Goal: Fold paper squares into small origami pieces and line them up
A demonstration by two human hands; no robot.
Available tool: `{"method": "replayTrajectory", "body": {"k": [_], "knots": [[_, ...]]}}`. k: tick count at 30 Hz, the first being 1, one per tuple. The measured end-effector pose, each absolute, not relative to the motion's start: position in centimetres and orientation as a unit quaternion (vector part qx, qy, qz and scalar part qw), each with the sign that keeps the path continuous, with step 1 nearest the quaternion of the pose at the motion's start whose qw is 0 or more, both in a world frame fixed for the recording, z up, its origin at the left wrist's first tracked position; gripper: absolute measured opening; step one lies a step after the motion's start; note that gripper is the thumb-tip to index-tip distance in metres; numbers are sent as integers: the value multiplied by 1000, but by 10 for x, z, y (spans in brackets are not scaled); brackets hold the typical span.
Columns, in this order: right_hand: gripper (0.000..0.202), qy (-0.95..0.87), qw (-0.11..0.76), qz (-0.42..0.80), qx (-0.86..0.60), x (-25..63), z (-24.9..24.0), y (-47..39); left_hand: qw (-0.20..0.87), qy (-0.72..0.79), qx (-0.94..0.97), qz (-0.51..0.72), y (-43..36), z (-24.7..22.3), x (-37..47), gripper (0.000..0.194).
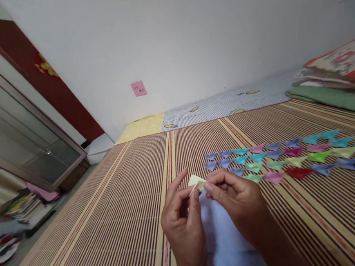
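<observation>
A small pale yellow piece of folded paper (194,180) is held up between both hands, a flap of it standing out from the rest. My left hand (183,220) pinches its left side between thumb and fingers, with one finger raised. From the right, my right hand (239,195) grips the paper's other edge with thumb and forefinger. Below the hands lies a light blue-white sheet (224,236), partly hidden by them. Rows of small folded paper shapes (275,177) in blue, pink, green, yellow and red sit on the striped mat to the right.
The striped bamboo mat (115,203) covers the bed. Folded bedding (331,96) is stacked at the far right. A pink note (138,88) sticks to the wall. At left stand a glass-panelled door (32,132) and a pile of books (25,208) beyond the bed's edge.
</observation>
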State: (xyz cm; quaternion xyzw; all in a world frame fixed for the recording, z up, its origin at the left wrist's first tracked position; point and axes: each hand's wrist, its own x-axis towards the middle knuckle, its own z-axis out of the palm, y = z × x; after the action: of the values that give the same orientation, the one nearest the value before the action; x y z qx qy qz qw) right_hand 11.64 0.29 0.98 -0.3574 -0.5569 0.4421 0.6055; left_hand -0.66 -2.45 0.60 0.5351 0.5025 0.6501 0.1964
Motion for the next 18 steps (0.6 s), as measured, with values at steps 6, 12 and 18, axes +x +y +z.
{"method": "replayTrajectory", "body": {"k": [6,12,18], "knots": [[15,-595,599,362,-395,116,9,2,266,478,451,705,-20,3,-4,2],[18,-618,577,322,-426,114,8,2,271,511,420,699,-21,4,-3,9],[19,-618,581,316,-424,113,9,2,282,520,398,701,-20,3,0,13]]}}
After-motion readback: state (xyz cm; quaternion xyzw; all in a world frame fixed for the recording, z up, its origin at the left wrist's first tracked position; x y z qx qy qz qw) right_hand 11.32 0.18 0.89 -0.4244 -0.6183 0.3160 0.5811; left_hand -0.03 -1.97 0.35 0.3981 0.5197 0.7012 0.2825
